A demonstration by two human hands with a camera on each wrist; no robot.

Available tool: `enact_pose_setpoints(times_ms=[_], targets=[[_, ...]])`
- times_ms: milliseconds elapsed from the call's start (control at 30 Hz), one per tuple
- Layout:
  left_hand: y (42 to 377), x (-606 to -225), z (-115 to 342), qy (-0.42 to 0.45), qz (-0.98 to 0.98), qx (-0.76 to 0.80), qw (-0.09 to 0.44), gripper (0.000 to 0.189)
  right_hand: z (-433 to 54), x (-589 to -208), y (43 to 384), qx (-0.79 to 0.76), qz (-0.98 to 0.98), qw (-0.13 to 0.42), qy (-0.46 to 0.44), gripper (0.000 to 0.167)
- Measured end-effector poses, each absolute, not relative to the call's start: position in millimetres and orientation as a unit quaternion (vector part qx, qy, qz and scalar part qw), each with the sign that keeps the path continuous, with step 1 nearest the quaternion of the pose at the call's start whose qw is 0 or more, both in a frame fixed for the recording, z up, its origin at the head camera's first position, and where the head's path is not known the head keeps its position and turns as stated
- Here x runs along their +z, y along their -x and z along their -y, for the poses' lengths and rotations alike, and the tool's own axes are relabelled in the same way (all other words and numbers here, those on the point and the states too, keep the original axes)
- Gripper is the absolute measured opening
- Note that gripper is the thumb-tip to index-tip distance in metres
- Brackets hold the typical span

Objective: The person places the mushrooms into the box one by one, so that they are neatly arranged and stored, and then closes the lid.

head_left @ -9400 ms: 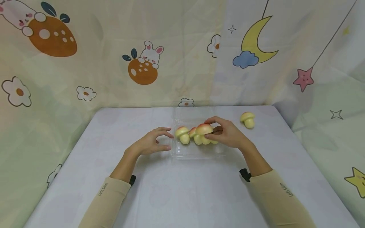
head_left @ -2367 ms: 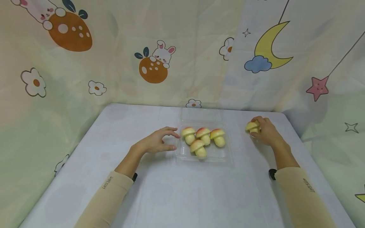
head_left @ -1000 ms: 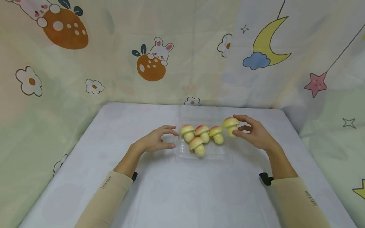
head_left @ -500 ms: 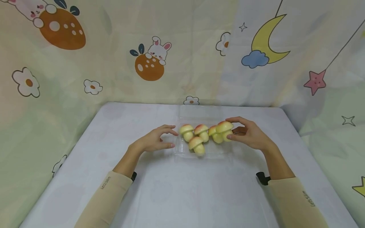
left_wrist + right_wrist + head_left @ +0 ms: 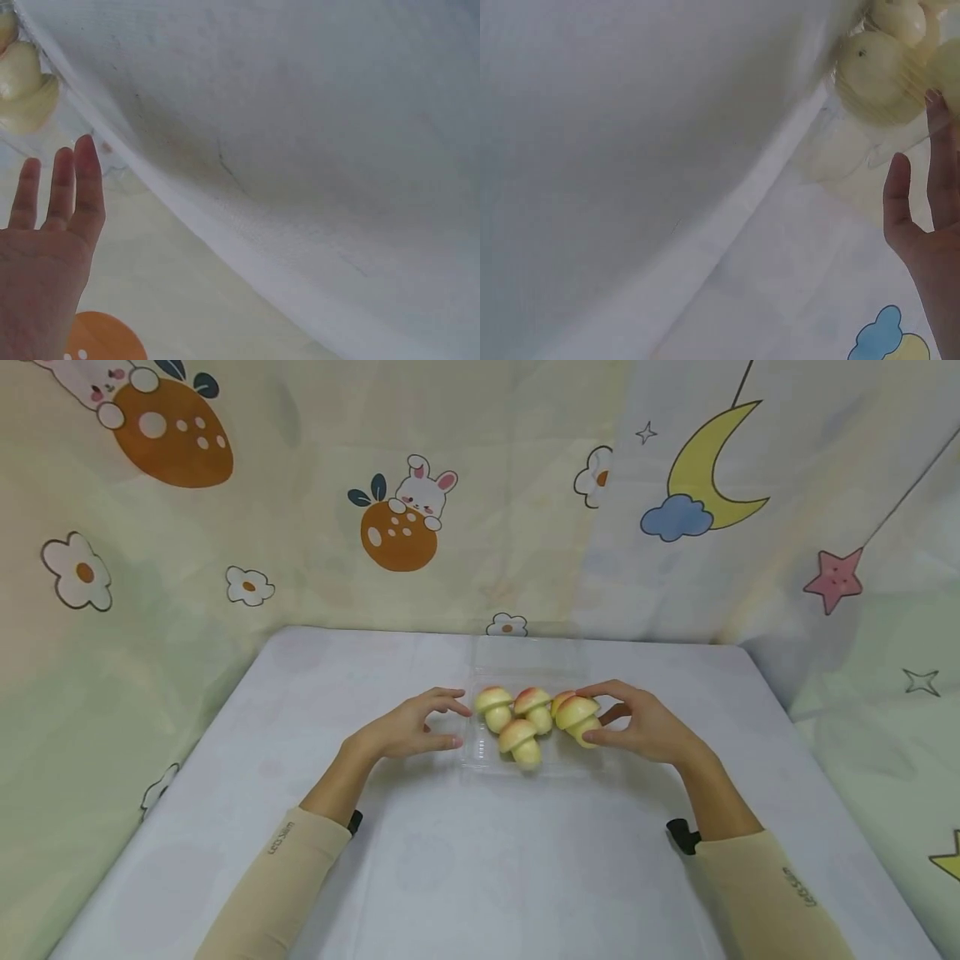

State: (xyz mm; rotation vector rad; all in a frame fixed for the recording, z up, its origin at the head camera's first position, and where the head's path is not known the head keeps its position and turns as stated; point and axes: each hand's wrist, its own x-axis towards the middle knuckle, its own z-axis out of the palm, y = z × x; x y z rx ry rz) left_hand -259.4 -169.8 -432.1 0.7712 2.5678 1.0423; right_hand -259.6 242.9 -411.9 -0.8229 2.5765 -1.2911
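Observation:
In the head view, my right hand (image 5: 645, 727) pinches a pale yellow mushroom (image 5: 577, 717) with a rounded cap between thumb and fingers, low over the right part of a clear plastic box (image 5: 487, 762). It partly covers another mushroom (image 5: 563, 700) behind it. Several more lie tilted in the box, among them a front mushroom (image 5: 521, 745) and a red-tinged mushroom (image 5: 533, 708) at the back. My left hand (image 5: 408, 727) is beside the box's left edge, holding nothing, thumb and fingers spread apart. The left wrist view shows this left hand (image 5: 52, 225) with fingers extended near the mushrooms.
A white cloth covers the table (image 5: 450, 877). The box's clear lid (image 5: 525, 653) lies folded back toward the rear edge. Behind stands a fabric backdrop (image 5: 495, 510) printed with rabbits, flowers and a moon, which also closes off both sides.
My right hand has taken the mushroom from the back right of the table and carried it left into the box area. The left hand has stayed by the box's left edge.

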Motion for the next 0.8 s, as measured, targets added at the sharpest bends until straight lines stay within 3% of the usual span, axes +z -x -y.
enact_pose_setpoints(times_ms=[800], targets=[[257.3,-429.5,169.1,-0.274,-0.885,0.353,0.132,0.049,-216.4,-425.6,254.9,-0.391,-0.855,0.062,0.336,0.055]])
